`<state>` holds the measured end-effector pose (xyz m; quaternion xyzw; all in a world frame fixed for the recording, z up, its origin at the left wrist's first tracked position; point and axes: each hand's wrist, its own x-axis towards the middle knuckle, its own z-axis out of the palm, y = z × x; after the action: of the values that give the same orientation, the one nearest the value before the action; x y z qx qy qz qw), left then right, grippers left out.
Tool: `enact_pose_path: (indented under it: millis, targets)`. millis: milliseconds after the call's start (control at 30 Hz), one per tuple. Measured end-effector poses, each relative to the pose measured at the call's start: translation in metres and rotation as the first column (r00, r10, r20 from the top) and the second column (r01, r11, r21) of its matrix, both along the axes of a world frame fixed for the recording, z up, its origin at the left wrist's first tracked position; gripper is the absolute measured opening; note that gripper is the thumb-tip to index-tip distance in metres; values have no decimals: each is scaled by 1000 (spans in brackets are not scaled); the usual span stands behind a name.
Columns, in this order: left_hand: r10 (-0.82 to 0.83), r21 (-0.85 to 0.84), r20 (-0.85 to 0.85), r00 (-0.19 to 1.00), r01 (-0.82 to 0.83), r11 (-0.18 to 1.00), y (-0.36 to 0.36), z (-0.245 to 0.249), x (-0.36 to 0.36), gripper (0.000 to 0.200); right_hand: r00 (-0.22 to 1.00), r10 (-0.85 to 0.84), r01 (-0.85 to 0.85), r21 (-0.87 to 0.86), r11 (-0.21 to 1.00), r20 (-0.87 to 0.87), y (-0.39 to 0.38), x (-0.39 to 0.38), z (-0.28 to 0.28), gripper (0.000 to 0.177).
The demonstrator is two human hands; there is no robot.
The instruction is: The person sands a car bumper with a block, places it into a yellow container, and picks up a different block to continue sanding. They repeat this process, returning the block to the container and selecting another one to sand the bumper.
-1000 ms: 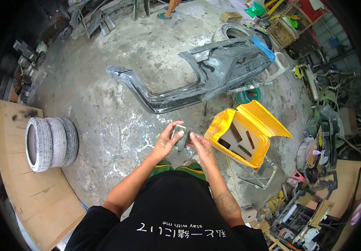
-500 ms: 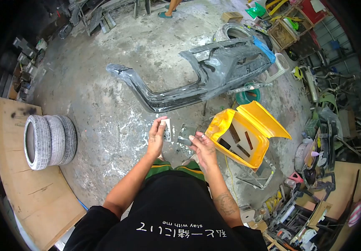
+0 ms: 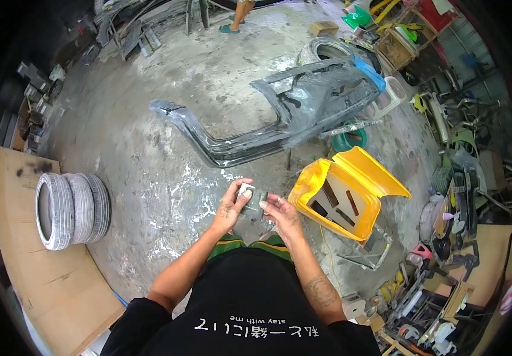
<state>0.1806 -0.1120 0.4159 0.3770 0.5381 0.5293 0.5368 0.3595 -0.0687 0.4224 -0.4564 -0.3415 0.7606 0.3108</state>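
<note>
In front of my body, my left hand [image 3: 232, 204] pinches a small pale rectangular piece [image 3: 246, 188], its thumb pressed on the front. My right hand [image 3: 282, 216] grips the edge of a thin dark grey-green sheet [image 3: 254, 206] that looks like sandpaper. The two pieces meet between my hands, the sheet overlapping the pale piece. Beyond them on the floor lies a large grey and black car body panel [image 3: 309, 107] with a long curved arm. To the right of my right hand stands a cut-open yellow plastic container [image 3: 377, 206] with several dark strips inside.
Stacked tires [image 3: 73, 209] lie on their sides at left by a plywood sheet [image 3: 42, 267]. A green bucket [image 3: 351, 140] sits behind the yellow container. Tools and parts crowd the right side. Another person's feet [image 3: 230, 28] show at the top.
My hands have come together, bringing the dark sheet against the pale piece; before, they were apart. The view has shifted slightly.
</note>
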Motion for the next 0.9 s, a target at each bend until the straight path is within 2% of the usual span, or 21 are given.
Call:
enact_pose_path:
  millis: [67,133,267,333,567,667,733,767,833,867,900]
  targets:
    - [3,9,18,1000,-3,1000,-2,0,2,32,1000,-16,16,-8,1000,-1,0,1,1,36]
    - [44,58,-52,998,-41,997,-4,0,5,29,1000,-18,18,-31,999,21,2,2,-4,36]
    - [47,37,-58,997,-45,998,-5,3,6,29,999,-43,42,11,999,25,-2,-1,-7,34]
    - [48,19,21,999,-49,999,-5,4,8,29,998,-56,56,5,998,10,-4,-2,-3,21]
    - [2,-7,65,998,-2,1000,-9,3,9,31,997,-72,71,31,997,41,-7,-1,-9,22]
    - [23,36,53,998,-25,999,-7,0,9,30,998,-64,64,9,998,-13,-7,-1,-4,19]
    - [4,42,69,998,-7,999,-7,0,8,29,988,-58,54,-32,998,-142,-8,0,-3,14]
    - [4,45,70,998,-7,999,-7,-1,7,29,988,-58,54,-29,998,-141,-8,-1,-3,14]
    - [-20,-23,332,943,29,999,-7,-2,8,30,975,-69,62,-42,997,-209,-9,-2,-5,11]
    - [-20,-22,333,943,29,999,-8,-3,9,30,976,-69,61,-41,997,-208,-9,-1,-6,11]
    - [-21,-42,413,910,42,998,-8,-1,9,31,975,-68,60,-45,997,-213,-9,-1,-6,11]
